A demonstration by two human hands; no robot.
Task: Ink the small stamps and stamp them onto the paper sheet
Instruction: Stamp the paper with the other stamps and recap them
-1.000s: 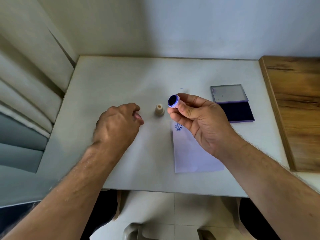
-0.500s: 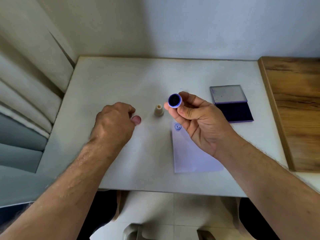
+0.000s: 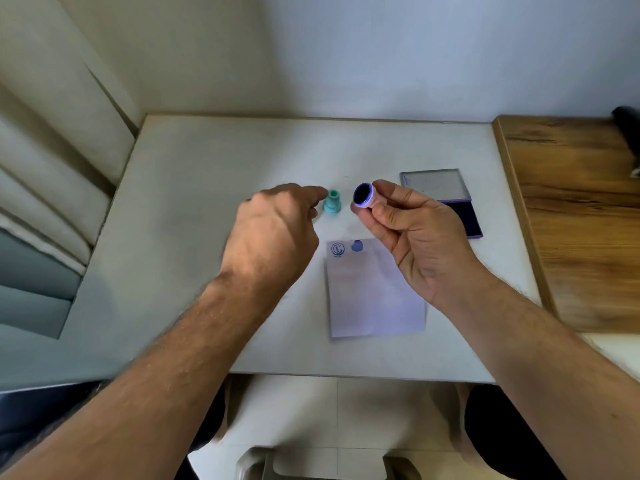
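Right hand point(image 3: 412, 237) pinches inked stamp point(image 3: 363, 199) face-up so I can check it; left hand point(image 3: 273, 237), loosely curled and empty, nears teal stamp point(image 3: 332, 201).

Paper sheet point(image 3: 375, 289) on table point(image 3: 207, 174), near front edge. Standing stamp point(image 3: 332, 201) behind sheet's left corner. Ink pad point(image 3: 446, 202) behind-right of sheet, lid open. Wooden surface point(image 3: 571, 216) right of table.

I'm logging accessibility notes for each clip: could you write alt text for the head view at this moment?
The right hand holds a small round stamp, its inked face turned up, above a paper sheet bearing two blue marks. The left hand reaches toward a teal stamp standing on the white table; an open ink pad lies at right.
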